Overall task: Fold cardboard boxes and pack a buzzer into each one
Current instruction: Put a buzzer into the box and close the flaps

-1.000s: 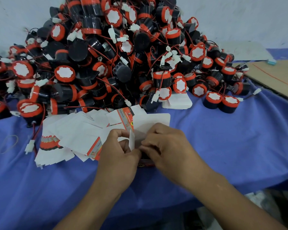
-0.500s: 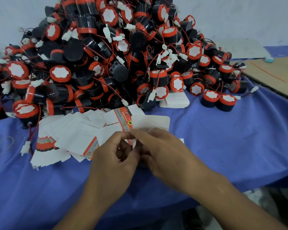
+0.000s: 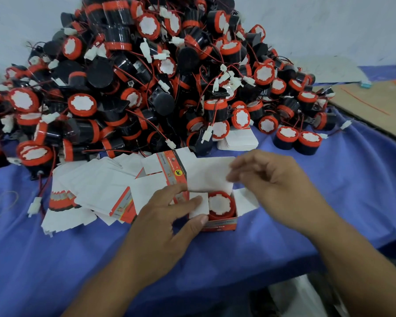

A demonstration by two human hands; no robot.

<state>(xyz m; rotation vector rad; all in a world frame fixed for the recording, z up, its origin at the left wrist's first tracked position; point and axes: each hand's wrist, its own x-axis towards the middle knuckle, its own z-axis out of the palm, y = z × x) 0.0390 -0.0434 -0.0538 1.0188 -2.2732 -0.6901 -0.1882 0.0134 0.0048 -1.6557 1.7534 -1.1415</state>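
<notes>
A small red-and-white cardboard box (image 3: 220, 225) stands open on the blue cloth (image 3: 329, 191). A red-capped black buzzer (image 3: 220, 204) sits inside it. My left hand (image 3: 167, 218) grips the box, thumb against its front wall and index finger lying on the left side flap (image 3: 198, 205). The tall white lid flap (image 3: 209, 173) stands up behind the buzzer. My right hand (image 3: 272, 179) is blurred and hovers at the lid's right edge with fingers loosely bent, holding nothing I can see. The right side flap (image 3: 246, 200) is folded outward.
A big heap of wired buzzers (image 3: 146, 83) fills the back of the table. Flat unfolded boxes (image 3: 96, 191) lie fanned out at left. A stack of white cards (image 3: 238, 140) and two upright buzzers (image 3: 296, 139) sit behind the box. A cardboard sheet (image 3: 375, 106) lies far right.
My hands were pressed together over the box, hiding it. They have parted, the right one lifting away to the right, and the open box with the buzzer inside now shows.
</notes>
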